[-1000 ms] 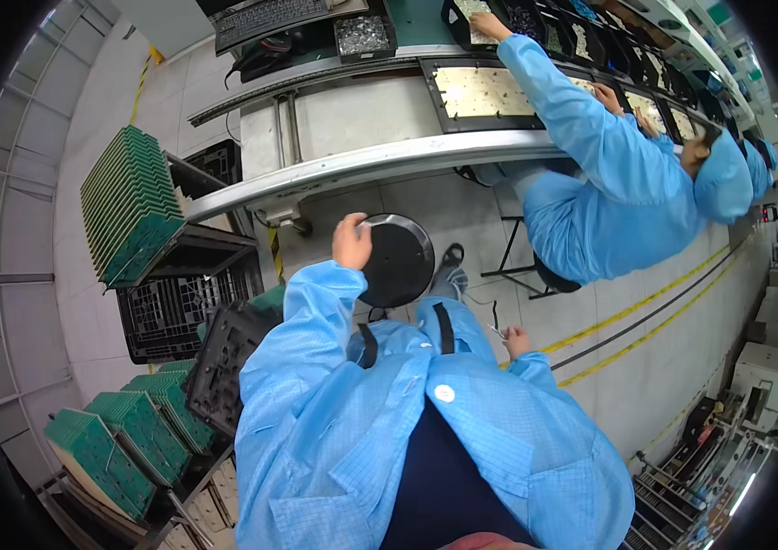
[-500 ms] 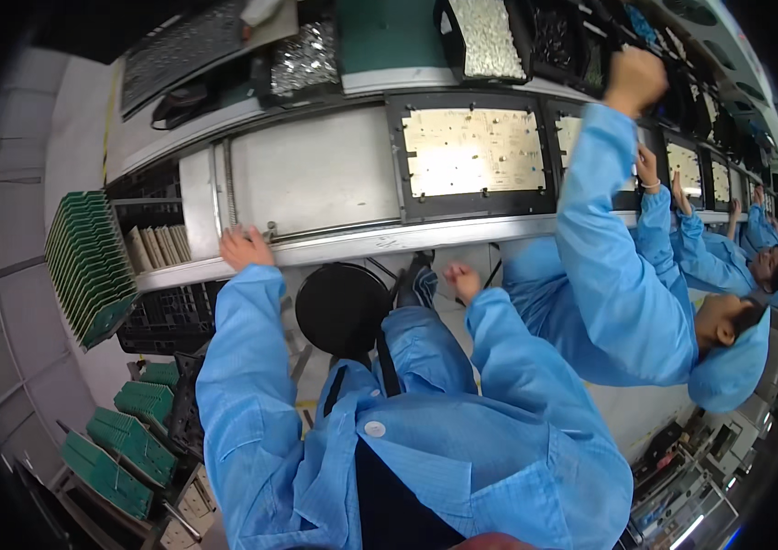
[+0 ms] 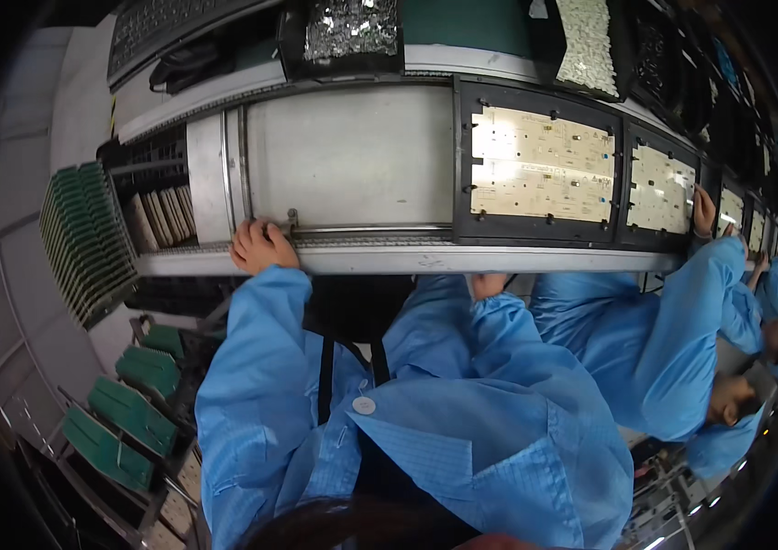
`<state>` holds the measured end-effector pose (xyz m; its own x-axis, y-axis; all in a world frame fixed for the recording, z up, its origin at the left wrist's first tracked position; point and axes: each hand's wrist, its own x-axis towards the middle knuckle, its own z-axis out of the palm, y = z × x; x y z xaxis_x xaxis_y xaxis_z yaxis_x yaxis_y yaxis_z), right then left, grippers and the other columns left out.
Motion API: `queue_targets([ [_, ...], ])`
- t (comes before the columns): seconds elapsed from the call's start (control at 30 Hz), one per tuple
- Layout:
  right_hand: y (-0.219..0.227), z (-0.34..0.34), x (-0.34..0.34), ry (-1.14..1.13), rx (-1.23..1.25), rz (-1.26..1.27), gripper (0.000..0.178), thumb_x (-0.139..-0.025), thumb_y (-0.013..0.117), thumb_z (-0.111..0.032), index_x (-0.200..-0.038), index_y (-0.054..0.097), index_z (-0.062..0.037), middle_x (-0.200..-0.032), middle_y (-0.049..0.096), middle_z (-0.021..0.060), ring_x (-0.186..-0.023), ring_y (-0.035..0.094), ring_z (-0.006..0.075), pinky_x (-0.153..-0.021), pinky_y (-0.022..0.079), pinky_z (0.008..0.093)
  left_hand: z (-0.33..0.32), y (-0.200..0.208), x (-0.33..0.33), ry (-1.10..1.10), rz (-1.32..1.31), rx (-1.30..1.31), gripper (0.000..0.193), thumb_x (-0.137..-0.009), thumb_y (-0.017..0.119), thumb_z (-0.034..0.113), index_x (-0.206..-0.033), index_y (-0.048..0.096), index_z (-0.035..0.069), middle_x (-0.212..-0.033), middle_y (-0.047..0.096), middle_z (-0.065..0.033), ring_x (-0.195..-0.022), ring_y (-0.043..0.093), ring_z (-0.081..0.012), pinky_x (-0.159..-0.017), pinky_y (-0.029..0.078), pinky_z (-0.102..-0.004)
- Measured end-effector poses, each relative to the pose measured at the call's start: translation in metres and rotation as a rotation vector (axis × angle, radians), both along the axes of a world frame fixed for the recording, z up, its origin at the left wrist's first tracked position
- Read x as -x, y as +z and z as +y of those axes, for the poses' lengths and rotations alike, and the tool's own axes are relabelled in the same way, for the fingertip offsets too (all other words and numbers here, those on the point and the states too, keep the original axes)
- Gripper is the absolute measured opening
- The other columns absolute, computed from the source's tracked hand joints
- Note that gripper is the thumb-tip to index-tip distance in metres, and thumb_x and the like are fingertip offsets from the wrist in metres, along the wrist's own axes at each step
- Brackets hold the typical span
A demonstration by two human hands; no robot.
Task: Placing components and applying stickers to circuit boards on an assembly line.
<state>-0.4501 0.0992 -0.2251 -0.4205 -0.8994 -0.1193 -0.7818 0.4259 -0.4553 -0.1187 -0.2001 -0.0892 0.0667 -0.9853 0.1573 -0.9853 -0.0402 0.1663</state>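
Observation:
My left hand lies over the silver front rail of a conveyor line, its fingers bent across the rail near a small metal post. Low at the near side of the rail, above my lap, is my right hand; the rail hides its fingers. Beyond the rail a bare metal plate lies on the line. To its right, a black frame holds a pale circuit board with small parts on it. My blue sleeves cover both forearms.
A green rack of upright boards stands at the left, with more green racks below. Bins of silver parts and white parts line the far side. A co-worker's sleeve is close on my right. A dark round stool is under the rail.
The view has shifted nearer the line and to the left. My left hand's fingers have bent over the rail; my right hand has gone partly behind it. The co-worker's raised arm has come down.

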Motion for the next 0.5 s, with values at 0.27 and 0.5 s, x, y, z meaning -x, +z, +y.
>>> queue_targets([
  [0.27, 0.003, -0.065, -0.044, -1.258, 0.539, -0.836, 0.023, -0.091, 0.057, -0.006, -0.109, 0.061, 0.0067, -0.098, 0.066, 0.0109, -0.081, 0.061, 0.0173, -0.069, 0.051, 0.0315, 0.000, -0.005, -0.006, -0.089, -0.029, 0.092, 0.026, -0.086, 0.053, 0.032, -0.104, 0.067, 0.020, -0.132, 0.056, -0.0034, -0.129, 0.042, -0.0268, -0.112, 0.017, -0.0552],
  [0.5, -0.018, -0.046, -0.037, -1.031, 0.669, -0.907, 0.024, -0.102, 0.047, -0.012, -0.114, 0.060, 0.0043, -0.094, 0.066, 0.0109, -0.080, 0.065, 0.0178, -0.067, 0.056, 0.0293, 0.008, -0.007, -0.005, -0.178, -0.009, 0.258, 0.023, -0.084, 0.056, 0.027, -0.102, 0.069, 0.020, -0.128, 0.060, -0.0023, -0.128, 0.041, -0.0326, -0.111, 0.019, -0.0528],
])
